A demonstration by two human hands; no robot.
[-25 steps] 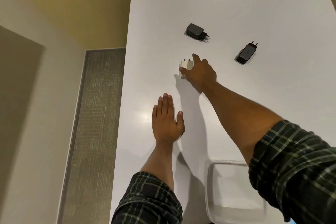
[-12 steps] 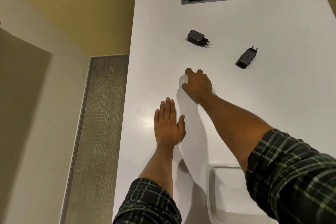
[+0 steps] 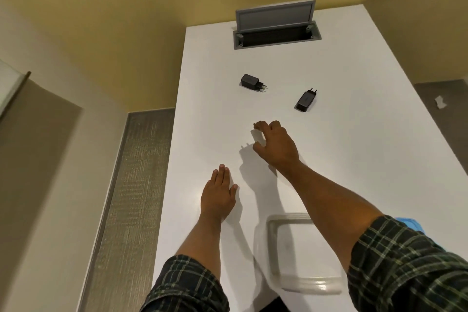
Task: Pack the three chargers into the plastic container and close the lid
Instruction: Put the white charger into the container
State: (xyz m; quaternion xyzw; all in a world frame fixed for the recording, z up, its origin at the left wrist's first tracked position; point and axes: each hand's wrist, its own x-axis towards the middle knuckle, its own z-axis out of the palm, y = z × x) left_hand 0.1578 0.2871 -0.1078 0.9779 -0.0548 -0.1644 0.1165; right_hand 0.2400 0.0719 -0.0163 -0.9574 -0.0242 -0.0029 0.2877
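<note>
White charger, flat before, now lifted in right hand pinching grip; left hand flat.

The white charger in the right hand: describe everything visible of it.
The white charger is a small pale block, apparently plastic, nearly matching the white table. The right hand pinches it, fingers on its far side, thumb on its near side, covering most of it. Its shadow shows two prongs pointing left. Contact with the table is unclear.

White table runs far toward the yellow wall. Grey hatch at its far end, flap up. Carpet strip on the left; crumpled paper far right on the floor.
</note>
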